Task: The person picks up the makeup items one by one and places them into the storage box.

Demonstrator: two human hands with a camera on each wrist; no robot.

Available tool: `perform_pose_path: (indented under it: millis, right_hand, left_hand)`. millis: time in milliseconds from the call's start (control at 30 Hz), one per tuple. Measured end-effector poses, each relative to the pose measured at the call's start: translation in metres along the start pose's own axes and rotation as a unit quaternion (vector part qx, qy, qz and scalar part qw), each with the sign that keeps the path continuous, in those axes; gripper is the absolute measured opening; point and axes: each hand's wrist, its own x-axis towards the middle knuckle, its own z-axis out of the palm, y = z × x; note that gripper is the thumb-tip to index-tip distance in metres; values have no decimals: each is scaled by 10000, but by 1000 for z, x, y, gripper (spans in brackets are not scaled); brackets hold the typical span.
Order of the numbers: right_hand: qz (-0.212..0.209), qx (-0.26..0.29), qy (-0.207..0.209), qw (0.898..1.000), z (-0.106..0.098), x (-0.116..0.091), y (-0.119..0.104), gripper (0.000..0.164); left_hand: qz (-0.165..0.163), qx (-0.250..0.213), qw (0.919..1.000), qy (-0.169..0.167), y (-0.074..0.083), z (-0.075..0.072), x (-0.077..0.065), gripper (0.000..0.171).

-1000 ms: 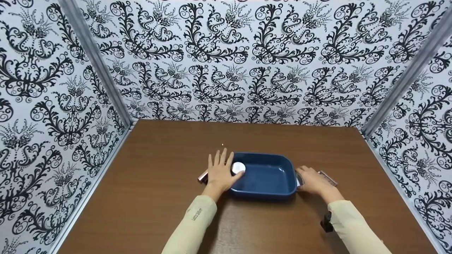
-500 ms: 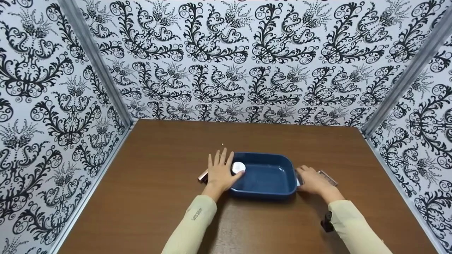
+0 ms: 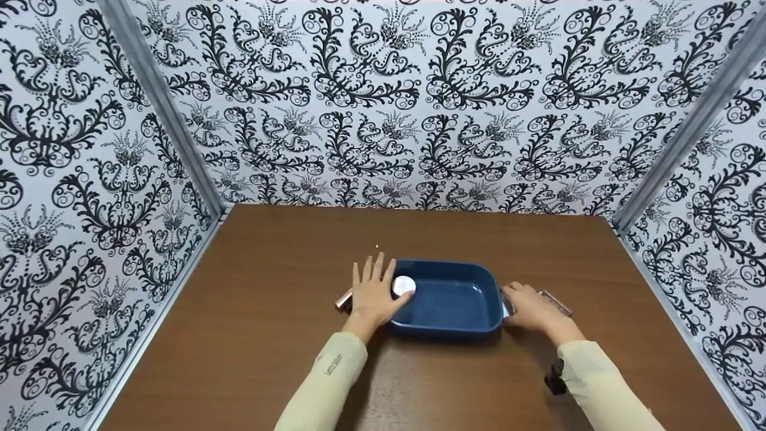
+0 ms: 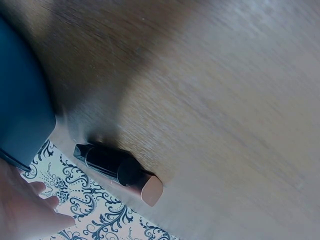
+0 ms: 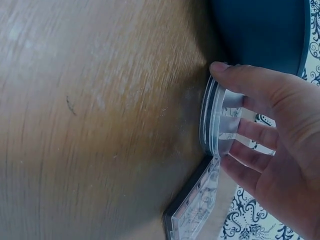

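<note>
A blue rectangular dish (image 3: 455, 304) rests on the wooden table. My left hand (image 3: 372, 298) lies over its left rim with fingers spread and straight. Between that thumb and forefinger shows a white round top (image 3: 404, 284), inside the dish's left end; what it belongs to is hidden. Against the dish's right side, my right hand (image 3: 529, 306) holds a round, clear-lidded compact (image 5: 212, 117), thumb on one side and fingers on the other. Touching the compact is a flat makeup palette (image 5: 195, 202) with a clear lid. A lipstick-like tube (image 4: 117, 170), black and rose-gold, lies left of the dish.
The brown tabletop (image 3: 263, 335) is enclosed at the back and both sides by patterned black-and-white walls (image 3: 383, 108). Grey metal posts (image 3: 173, 120) stand at the back corners. A small black device (image 3: 555, 377) sits at the right wrist.
</note>
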Motion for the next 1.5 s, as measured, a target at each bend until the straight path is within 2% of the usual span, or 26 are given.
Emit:
perform_pose_path:
  millis: [200, 433, 767, 1500]
  right_hand:
    - [-146, 98, 192, 9997, -3, 0, 2, 66]
    - [-5, 115, 171, 9998, -13, 2, 0, 66]
    - [-109, 80, 284, 9995, -29, 1, -2, 64]
    - [-147, 66, 274, 9995, -57, 5, -7, 70]
  left_hand:
    - [1, -30, 10000, 36, 0, 0, -1, 90]
    - [3, -17, 10000, 64, 0, 0, 0, 89]
    - [3, -58, 10000, 64, 0, 0, -1, 89]
    - [-25, 5, 10000, -30, 0, 1, 1, 90]
